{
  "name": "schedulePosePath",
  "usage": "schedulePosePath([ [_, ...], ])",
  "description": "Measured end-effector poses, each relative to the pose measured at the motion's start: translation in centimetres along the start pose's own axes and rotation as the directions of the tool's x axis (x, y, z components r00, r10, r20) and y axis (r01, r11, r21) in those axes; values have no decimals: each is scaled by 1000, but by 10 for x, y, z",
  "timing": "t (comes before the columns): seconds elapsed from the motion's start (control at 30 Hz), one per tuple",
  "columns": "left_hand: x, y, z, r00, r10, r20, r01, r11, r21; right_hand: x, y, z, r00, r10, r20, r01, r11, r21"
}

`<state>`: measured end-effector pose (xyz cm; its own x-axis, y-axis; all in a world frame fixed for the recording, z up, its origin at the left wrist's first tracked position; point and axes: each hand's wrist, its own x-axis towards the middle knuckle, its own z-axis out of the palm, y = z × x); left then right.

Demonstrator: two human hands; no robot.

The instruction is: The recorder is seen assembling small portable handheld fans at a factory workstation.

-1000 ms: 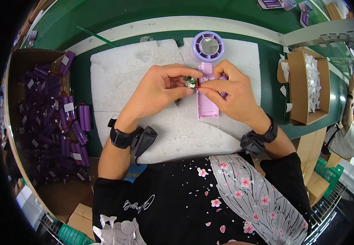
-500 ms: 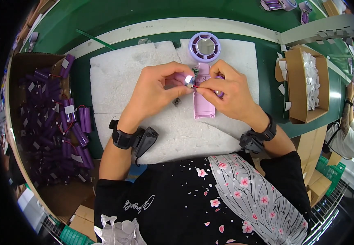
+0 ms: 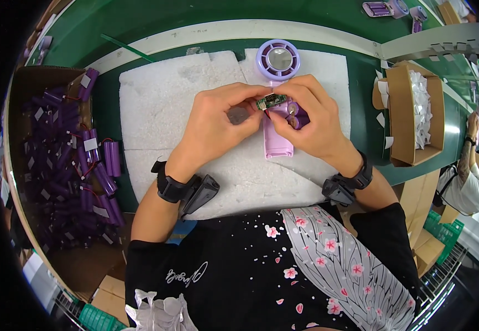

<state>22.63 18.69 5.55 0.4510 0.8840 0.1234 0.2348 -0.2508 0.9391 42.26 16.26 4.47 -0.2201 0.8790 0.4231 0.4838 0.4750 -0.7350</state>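
A small green circuit board (image 3: 271,101) is pinched by its end between the thumb and fingers of my left hand (image 3: 212,118). My right hand (image 3: 314,116) is closed around a purple battery pack (image 3: 300,119), its cell ends facing left. The right fingertips meet the board's edge; a thin wire beside them is mostly hidden. Below both hands lies the open pink handle shell (image 3: 279,142) of a handheld fan. Its round lilac head (image 3: 278,59), with a mirror-like centre, points away from me. My fingers cover the upper part of the shell.
White foam sheets (image 3: 162,110) cover the green bench. A carton of purple battery packs (image 3: 49,248) stands left; a smaller carton with white pieces (image 3: 416,149) stands right. A green stick (image 3: 126,47) lies behind the foam. More fan parts (image 3: 380,9) sit far right. Another person (image 3: 466,187) is at right.
The circuit board has turned so its green component side now shows, lying crosswise between my fingertips. Both hands have shifted slightly, and the right fingertips have moved up to the board.
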Motion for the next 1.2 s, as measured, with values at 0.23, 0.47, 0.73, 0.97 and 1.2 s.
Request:
schedulePosePath([
  [0.23, -1, 1, 0, 999, -49, 17, 50, 999, -16, 1, 3, -1, 999, -32, -11, 32, 999, -24],
  [0.47, -1, 0, 2, 998, 55, -18, -53, 993, 107, 0, 3, -2, 999, -45, -8, 45, 998, -50],
  [0.73, -1, -1, 1, 999, 37, 20, -39, 996, 75, 1, 2, -3, 1000, -1, 0, 1, 999, -33],
  [0.97, -1, 3, 13, 999, 39, -4, -39, 994, 103, 2, -3, -5, 990, 140, 13, -141, 989, 37],
  [1.2, 1, 3, 19, 1000, 18, -14, -15, 989, 146, 2, -12, -6, 988, 155, -12, -155, 988, -14],
])
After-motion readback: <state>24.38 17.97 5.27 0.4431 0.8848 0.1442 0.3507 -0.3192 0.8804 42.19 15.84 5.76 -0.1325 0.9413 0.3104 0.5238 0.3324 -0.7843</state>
